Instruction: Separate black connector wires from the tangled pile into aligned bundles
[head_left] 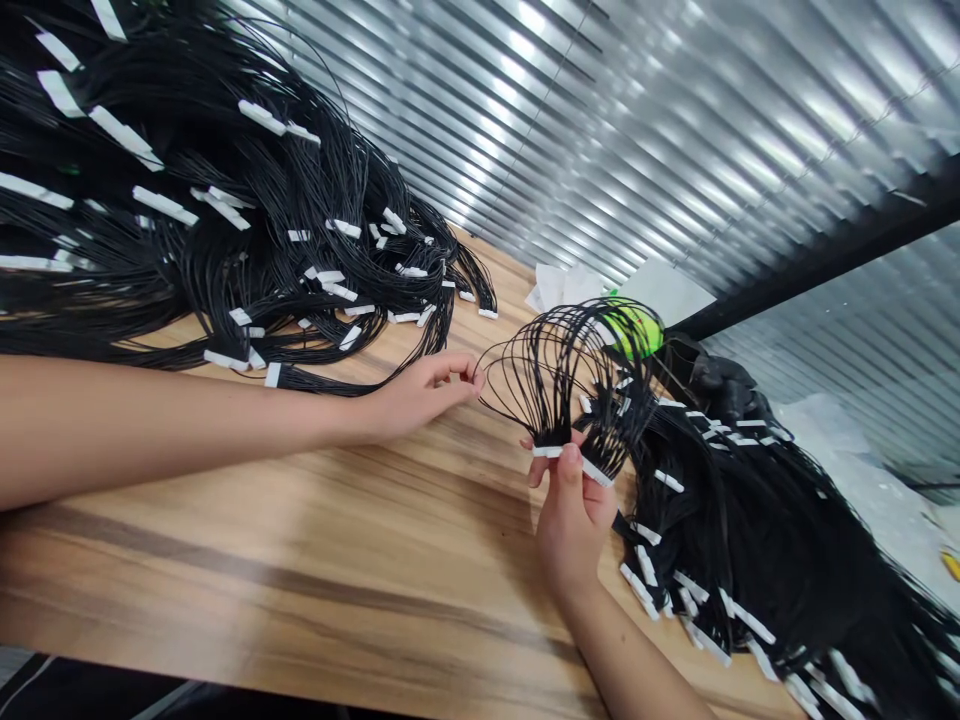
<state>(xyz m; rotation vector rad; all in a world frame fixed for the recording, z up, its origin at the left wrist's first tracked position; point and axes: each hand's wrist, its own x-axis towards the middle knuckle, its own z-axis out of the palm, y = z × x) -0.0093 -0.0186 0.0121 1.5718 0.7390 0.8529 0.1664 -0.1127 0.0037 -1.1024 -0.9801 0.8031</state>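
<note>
My right hand (574,525) is closed around the connector end of a black wire harness (553,395), with the thumb over its white connectors. Two white connectors show there, one (547,452) lying level and one (598,471) slanting down to the right. From them, thin black wires arch upward in loops. To the left of the loops, my left hand (435,395) pinches a thin black wire between thumb and forefinger. Behind that hand, a flat bundle of black wires (330,383) with a white connector (273,375) lies on the table.
A large heap of black wire harnesses (262,200) with white connectors fills the back left. Another pile (780,540) covers the right side of the wooden table (337,560). White papers (566,287) and a yellow-green object (634,325) lie behind, before a corrugated metal wall (510,110).
</note>
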